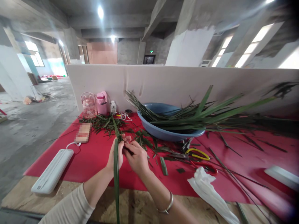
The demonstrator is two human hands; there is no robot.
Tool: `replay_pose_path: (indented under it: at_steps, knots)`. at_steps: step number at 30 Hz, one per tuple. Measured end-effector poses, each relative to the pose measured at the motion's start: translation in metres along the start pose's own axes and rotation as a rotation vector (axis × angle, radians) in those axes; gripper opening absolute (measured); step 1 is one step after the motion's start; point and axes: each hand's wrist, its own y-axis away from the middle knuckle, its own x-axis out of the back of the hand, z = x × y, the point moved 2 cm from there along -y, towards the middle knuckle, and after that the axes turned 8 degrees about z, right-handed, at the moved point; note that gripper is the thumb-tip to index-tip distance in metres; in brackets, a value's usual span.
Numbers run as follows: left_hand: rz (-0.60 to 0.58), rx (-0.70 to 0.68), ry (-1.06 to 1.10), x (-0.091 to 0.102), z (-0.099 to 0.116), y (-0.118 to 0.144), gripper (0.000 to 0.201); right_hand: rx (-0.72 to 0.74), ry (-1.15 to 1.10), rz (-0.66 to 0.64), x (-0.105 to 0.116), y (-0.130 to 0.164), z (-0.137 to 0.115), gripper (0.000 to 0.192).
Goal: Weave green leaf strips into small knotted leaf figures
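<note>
Left hand (116,153): centre of the frame, forearm rising from the lower left in a pale sleeve, palm turned inward. Fingers closed around a long green leaf (116,174), which runs from the bottom edge straight up through the grip and past the fingertips.

Right hand (136,155): just right of the left hand and touching it, forearm entering from the lower right, a metal bangle (167,206) at the wrist. Fingers curled together, tips pinched on the same leaf at its upper part; the exact contact is hidden behind the knuckles.

Red cloth (93,158): covers the table under both hands, bare board showing along the lower edge.

Blue basin (163,132): right of centre, above the hands, filled with long leaves that spread toward the right edge.

Scissors (199,157): right of the hands, yellow and red handles, lying among leaf scraps.

White plastic bag (207,191): lower right, on the cloth edge.

White flat case (52,171): lower left, corded.

Pink bottle (102,103): upper left of centre, against the white partition (163,81), beside a clear pink jar (88,104).
</note>
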Motion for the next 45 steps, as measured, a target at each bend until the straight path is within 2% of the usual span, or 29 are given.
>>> replay_pose_path:
  at_steps: [8, 12, 17, 21, 27, 30, 33, 34, 35, 36, 37, 39, 42, 45]
  knots:
    - [-0.058, 0.095, 0.009, -0.001, -0.002, 0.0, 0.024, -0.252, -0.32, 0.044, -0.008, -0.006, 0.024, 0.015]
    - [-0.098, 0.094, -0.034, 0.0, -0.001, -0.003, 0.02, -0.35, -0.398, 0.026, -0.013, -0.004, 0.031, 0.015]
    - [-0.086, 0.056, -0.112, -0.002, 0.008, -0.002, 0.02, -0.416, -0.503, 0.033, -0.017, -0.002, 0.033, 0.018]
    - [-0.084, 0.05, -0.14, -0.007, 0.016, 0.002, 0.022, -0.384, -0.607, -0.053, -0.017, -0.003, 0.025, 0.024]
    - [-0.08, 0.1, -0.175, -0.009, 0.015, 0.005, 0.025, -0.585, -0.837, -0.147, -0.018, -0.003, 0.029, 0.025]
    - [0.013, -0.037, -0.199, -0.002, 0.017, 0.002, 0.025, -0.683, -0.955, -0.181, -0.014, -0.004, 0.033, 0.026]
    - [0.21, -0.297, -0.333, 0.007, 0.031, -0.003, 0.024, -0.704, -0.977, -0.187, -0.006, -0.006, 0.036, 0.026]
    - [0.235, -0.406, -0.422, 0.008, 0.04, -0.004, 0.027, -0.697, -0.98, -0.197, -0.003, -0.007, 0.037, 0.026]
    - [0.21, -0.53, -0.533, 0.006, 0.052, -0.006, 0.033, -0.685, -0.982, -0.217, -0.001, -0.008, 0.038, 0.025]
    - [0.137, -0.672, -0.663, 0.002, 0.064, -0.006, 0.042, -0.671, -0.984, -0.238, 0.001, -0.009, 0.038, 0.025]
    - [-0.002, -0.788, -0.812, -0.005, 0.076, -0.007, 0.05, -0.657, -0.985, -0.258, 0.003, -0.009, 0.039, 0.024]
    - [-0.249, -0.946, -1.117, -0.019, 0.098, -0.008, 0.051, -0.634, -0.987, -0.278, 0.006, -0.01, 0.039, 0.023]
    - [-0.513, -1.022, -1.47, -0.034, 0.117, -0.012, 0.045, -0.623, -1.001, -0.278, 0.006, -0.01, 0.038, 0.022]
    - [-0.77, -0.949, -1.623, -0.04, 0.117, -0.019, 0.043, -0.62, -1.017, -0.305, 0.004, -0.009, 0.038, 0.024]
